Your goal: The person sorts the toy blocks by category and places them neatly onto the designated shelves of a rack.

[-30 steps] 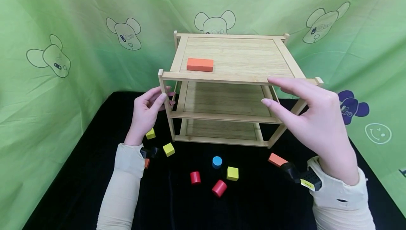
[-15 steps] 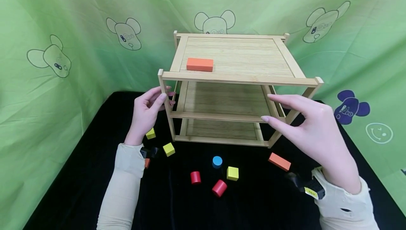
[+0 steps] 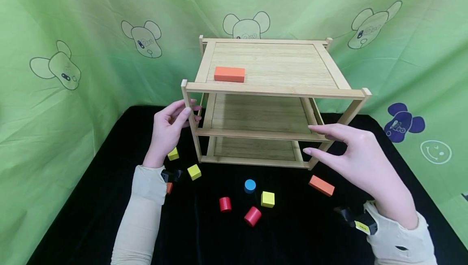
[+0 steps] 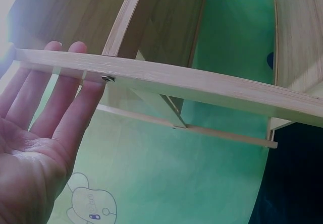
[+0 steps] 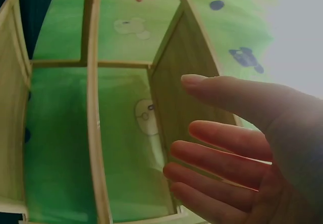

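Note:
A three-tier wooden shelf (image 3: 270, 90) stands on the black cloth. At its front left post, my left hand (image 3: 170, 122) holds on, thumb at the near side and fingers reaching behind; in the left wrist view the fingers (image 4: 65, 98) pass behind the post (image 4: 202, 82). My right hand (image 3: 354, 151) hovers in front of the shelf's right front leg with thumb and fingers spread apart, nothing between them. In the right wrist view, that same hand (image 5: 237, 148) shows straight, separate fingers. An orange rectangular block (image 3: 229, 74) lies on the top board near its front left.
On the black cloth (image 3: 292, 236) lie a blue cylinder (image 3: 250, 186), red cylinders (image 3: 225, 204) (image 3: 252, 216), yellow cubes (image 3: 267, 199) (image 3: 194, 172) (image 3: 173, 154), and orange blocks (image 3: 321, 185) (image 3: 169, 187). A green printed curtain (image 3: 91, 21) hangs behind and around.
My right hand has come down from the top board's front edge to about the middle tier's height, fingers still spread. My left hand stays at the post; the blocks have not moved.

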### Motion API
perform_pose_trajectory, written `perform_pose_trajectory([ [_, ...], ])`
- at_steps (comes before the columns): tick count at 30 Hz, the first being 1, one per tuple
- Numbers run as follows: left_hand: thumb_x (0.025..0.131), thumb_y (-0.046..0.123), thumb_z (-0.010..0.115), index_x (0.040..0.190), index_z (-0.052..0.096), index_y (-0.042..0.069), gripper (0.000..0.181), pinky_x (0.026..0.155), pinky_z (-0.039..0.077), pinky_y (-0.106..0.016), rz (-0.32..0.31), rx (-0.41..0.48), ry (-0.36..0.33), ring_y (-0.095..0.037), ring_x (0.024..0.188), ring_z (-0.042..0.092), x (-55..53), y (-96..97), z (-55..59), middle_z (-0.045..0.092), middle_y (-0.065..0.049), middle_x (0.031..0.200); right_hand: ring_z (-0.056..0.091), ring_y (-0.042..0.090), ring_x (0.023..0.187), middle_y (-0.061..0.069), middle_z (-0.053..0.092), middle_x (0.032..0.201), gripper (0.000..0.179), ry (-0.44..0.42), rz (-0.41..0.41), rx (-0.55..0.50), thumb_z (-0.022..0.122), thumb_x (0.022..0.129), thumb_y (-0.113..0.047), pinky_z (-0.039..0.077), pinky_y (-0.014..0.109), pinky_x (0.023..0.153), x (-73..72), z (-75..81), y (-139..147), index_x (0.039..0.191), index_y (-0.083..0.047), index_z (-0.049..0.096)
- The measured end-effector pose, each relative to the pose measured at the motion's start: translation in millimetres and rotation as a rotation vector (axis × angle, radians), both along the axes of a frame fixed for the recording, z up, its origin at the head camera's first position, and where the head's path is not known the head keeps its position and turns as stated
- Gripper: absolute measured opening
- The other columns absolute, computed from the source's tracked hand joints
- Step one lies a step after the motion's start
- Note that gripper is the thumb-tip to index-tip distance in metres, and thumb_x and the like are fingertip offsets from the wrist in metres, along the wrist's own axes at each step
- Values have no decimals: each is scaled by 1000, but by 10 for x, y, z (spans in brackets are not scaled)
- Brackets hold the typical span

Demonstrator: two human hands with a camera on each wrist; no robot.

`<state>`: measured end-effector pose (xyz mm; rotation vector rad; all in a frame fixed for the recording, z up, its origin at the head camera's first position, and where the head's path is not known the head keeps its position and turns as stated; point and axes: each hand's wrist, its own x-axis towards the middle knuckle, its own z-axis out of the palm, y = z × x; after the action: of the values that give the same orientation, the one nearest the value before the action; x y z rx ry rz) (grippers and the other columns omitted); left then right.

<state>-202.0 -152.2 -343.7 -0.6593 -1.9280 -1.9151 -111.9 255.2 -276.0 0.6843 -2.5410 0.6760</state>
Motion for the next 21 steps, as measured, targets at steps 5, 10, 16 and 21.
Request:
perform_pose_trajectory([
  [5,106,13,58,129,66,-3,29,82,60,-49,4,-6,1,-40,89,72,0,-2,-4,73,-18,113,67,18,101,1,75,112,46,-45,-10,1,92,78,-20,39,6,85,4,-88,64,121,-16,76],
  [10,106,13,58,129,67,-1,29,82,60,-49,1,-9,-3,-40,89,72,1,-3,-7,73,-17,113,69,23,100,1,75,110,44,-95,-26,21,91,79,-21,39,7,83,16,-164,116,120,-15,76],
  [16,106,14,58,129,67,-1,29,80,61,-44,6,-8,9,-39,89,72,2,-5,3,73,-17,113,69,29,105,4,74,114,45,-145,-31,52,90,80,-26,40,9,88,13,-229,184,122,-15,75],
  [21,106,14,59,129,67,-1,29,80,61,-41,9,-8,7,-37,89,73,2,-6,-1,73,-17,113,70,32,101,8,74,114,47,-177,-13,92,89,81,-27,55,31,87,2,-286,248,123,-12,74],
])
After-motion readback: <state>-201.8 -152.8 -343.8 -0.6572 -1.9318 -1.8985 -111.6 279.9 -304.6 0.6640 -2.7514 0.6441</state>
